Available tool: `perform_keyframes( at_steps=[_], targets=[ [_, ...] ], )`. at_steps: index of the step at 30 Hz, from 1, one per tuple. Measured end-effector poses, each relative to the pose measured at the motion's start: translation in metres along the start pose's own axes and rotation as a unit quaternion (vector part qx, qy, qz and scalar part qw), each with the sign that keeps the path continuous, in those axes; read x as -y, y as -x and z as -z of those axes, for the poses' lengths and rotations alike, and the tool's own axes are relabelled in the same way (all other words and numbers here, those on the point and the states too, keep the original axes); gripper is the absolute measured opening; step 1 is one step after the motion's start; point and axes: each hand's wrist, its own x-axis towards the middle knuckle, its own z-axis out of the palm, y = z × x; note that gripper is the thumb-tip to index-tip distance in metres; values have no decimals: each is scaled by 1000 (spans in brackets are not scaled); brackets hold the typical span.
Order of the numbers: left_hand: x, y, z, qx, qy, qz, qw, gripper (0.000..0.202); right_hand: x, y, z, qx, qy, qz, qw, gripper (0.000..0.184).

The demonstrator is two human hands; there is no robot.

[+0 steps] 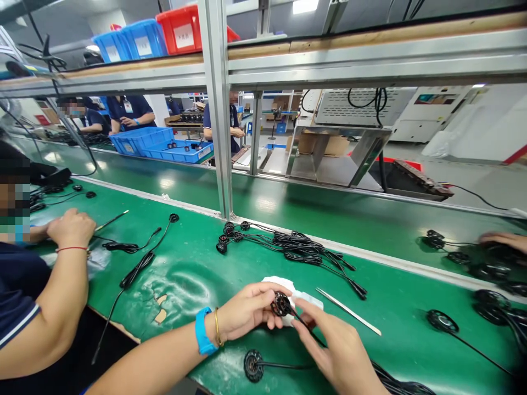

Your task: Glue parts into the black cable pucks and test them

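Note:
My left hand [252,311] pinches a small round black part [280,303] with an openwork face between thumb and fingers. A black cable [307,323] leaves that part and runs into my right hand [340,343], between its thumb and forefinger. The fingertips of my right hand are a little apart around the cable, and its other fingers are hidden. Behind my hands lies a white sheet or pad [307,297], partly covered. Below them a second round black part [253,366] rests on the green mat with its cable. White tweezers [349,311] lie to the right.
A bundle of black cables with round ends [298,248] lies by the metal post [218,120]. More cabled parts [442,321] are at right, near another person's hand [506,240]. A co-worker's arm [68,291] works at left. Blue bins [142,140] stand beyond the green belt [272,200].

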Motion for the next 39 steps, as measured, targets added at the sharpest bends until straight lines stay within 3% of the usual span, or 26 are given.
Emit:
perform_keyframes(
  at_steps=[3, 5, 11, 18, 25, 30, 33, 36, 39],
  targets=[
    [-1, 2, -2, 21, 14, -29, 999, 39, 4, 10, -4, -17, -78, -131, 988, 17],
    [-1, 2, -3, 18, 5, -33, 999, 38, 7, 13, -3, -14, -87, -145, 985, 12],
    [2, 5, -5, -16, -37, -1, 999, 41, 15, 15, 3, -52, -18, -97, 994, 10],
    [5, 7, -3, -11, -38, 36, 999, 46, 16, 17, 6, -23, 77, -24, 997, 12],
    [2, 8, -5, -45, -212, -34, 976, 39, 25, 8, 9, -16, 138, 4, 990, 13],
    [0, 9, -9, -52, -266, -91, 958, 33, 29, 5, 3, -31, 155, 18, 987, 20],
    [2, 7, -7, -51, -234, -51, 970, 39, 29, 7, -1, -26, 129, 3, 991, 20],
    [5, 5, -2, -42, -138, 5, 990, 46, 28, 10, -2, -28, 104, -14, 994, 18],
    [7, 4, 0, -34, -105, 11, 994, 46, 27, 12, 0, -17, 102, -26, 994, 15]
  ],
)
